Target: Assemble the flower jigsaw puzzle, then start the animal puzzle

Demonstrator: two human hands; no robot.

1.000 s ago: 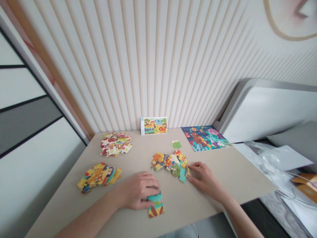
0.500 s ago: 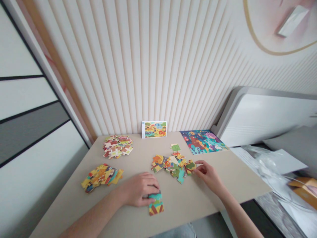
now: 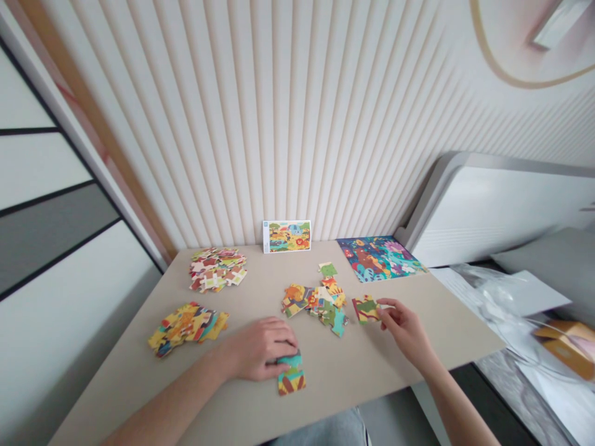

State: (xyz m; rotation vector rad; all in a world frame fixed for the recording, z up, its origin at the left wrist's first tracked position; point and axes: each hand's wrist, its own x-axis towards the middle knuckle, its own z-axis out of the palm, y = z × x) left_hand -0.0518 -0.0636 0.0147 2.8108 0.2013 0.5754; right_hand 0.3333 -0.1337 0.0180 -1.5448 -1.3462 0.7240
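Note:
My right hand (image 3: 403,327) pinches a green, yellow and dark red puzzle piece (image 3: 365,309) by its right edge, just right of a loose heap of puzzle pieces (image 3: 320,298). Near the table's front, my left hand (image 3: 267,348) grips the left side of a short column of joined puzzle pieces (image 3: 292,379), with thumb and fingers on it. The fingers hide part of the column's upper end. A small reference picture card (image 3: 287,236) with an animal scene stands upright against the wall.
On the table (image 3: 251,409), a pile of yellow puzzle pieces (image 3: 188,328) lies at left, with a red and white pile (image 3: 217,270) behind it. A dark, colourful picture sheet (image 3: 381,259) lies back right. Beyond the right edge are plastic wrapping (image 3: 497,297) and an orange box (image 3: 564,347).
My right hand has drawn the green and yellow piece to the right, apart from the heap. My left hand stays on the joined pieces. The camera view has shifted slightly.

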